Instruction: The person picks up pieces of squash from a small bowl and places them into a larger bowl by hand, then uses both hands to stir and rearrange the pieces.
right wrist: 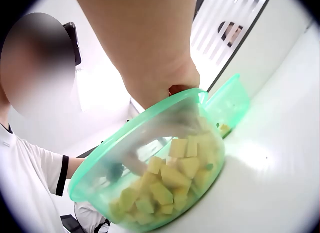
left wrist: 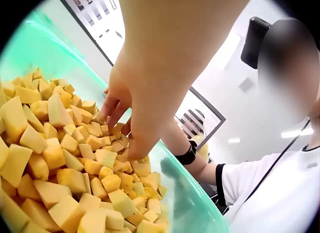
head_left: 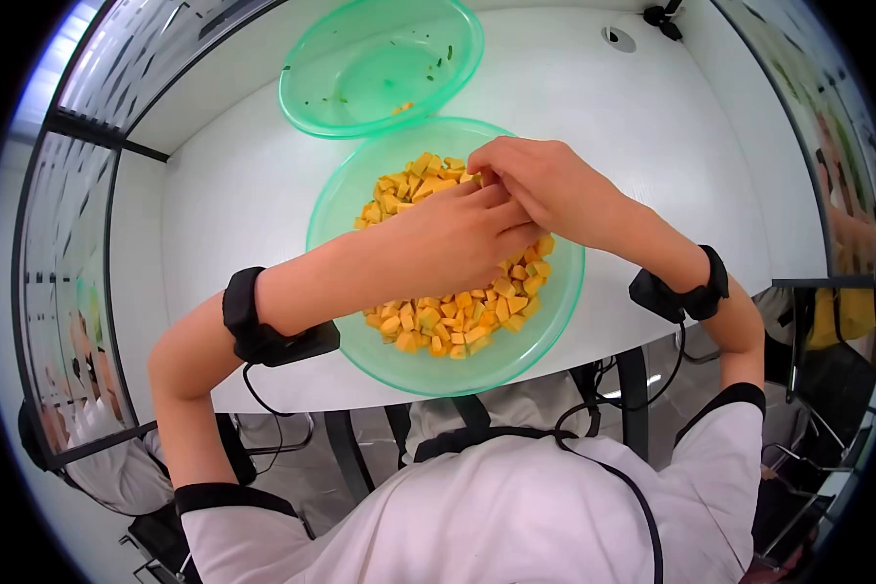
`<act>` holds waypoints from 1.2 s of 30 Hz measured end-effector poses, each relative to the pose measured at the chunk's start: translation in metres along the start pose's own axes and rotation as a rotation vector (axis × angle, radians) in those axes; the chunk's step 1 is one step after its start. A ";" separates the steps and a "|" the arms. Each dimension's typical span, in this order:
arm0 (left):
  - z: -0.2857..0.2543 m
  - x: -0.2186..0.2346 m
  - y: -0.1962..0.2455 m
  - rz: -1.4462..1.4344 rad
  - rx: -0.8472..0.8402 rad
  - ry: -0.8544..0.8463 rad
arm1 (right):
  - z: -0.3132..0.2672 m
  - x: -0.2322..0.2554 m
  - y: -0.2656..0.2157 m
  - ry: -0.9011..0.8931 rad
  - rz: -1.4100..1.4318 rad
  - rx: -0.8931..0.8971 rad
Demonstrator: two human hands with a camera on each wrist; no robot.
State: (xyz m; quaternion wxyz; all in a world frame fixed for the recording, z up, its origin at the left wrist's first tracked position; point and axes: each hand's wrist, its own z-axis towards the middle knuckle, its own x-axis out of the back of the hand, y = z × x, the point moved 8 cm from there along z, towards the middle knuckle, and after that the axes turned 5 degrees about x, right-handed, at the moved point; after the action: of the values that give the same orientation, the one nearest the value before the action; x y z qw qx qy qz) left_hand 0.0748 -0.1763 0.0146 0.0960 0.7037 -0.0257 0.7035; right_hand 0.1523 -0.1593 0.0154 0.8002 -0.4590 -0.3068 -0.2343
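Many orange-yellow cubes [head_left: 448, 316] lie in a translucent green bowl [head_left: 555, 326]. Over the bowl, the left hand [head_left: 457, 234] reaches across from the left, its fingers meeting the right hand [head_left: 545, 185] near the bowl's upper right side. In the left wrist view, the left hand [left wrist: 130, 98] has its fingers pointing down among the cubes [left wrist: 72, 178], with nothing visible held. Bent fingers show on the right hand in the head view, but their tips are hidden. The right wrist view has the right hand [right wrist: 165, 85] behind the bowl's rim [right wrist: 145, 115].
Behind the full bowl, a second green bowl [head_left: 360, 73] tilts back, with a few orange bits and dark green scraps inside. Both stand on a white table [head_left: 652, 156] with side panels. A cable hole [head_left: 618, 39] is at the back right.
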 end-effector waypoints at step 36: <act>-0.081 0.039 -0.006 -0.227 0.027 -0.081 | 0.003 -0.009 -0.008 -0.059 -0.222 0.095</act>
State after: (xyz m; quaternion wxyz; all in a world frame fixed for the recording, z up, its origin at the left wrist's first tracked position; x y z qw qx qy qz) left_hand -0.0042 -0.1529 0.0526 0.1645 0.7313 0.0597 0.6592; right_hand 0.1403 -0.1600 0.0152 0.7808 -0.3906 -0.3898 -0.2931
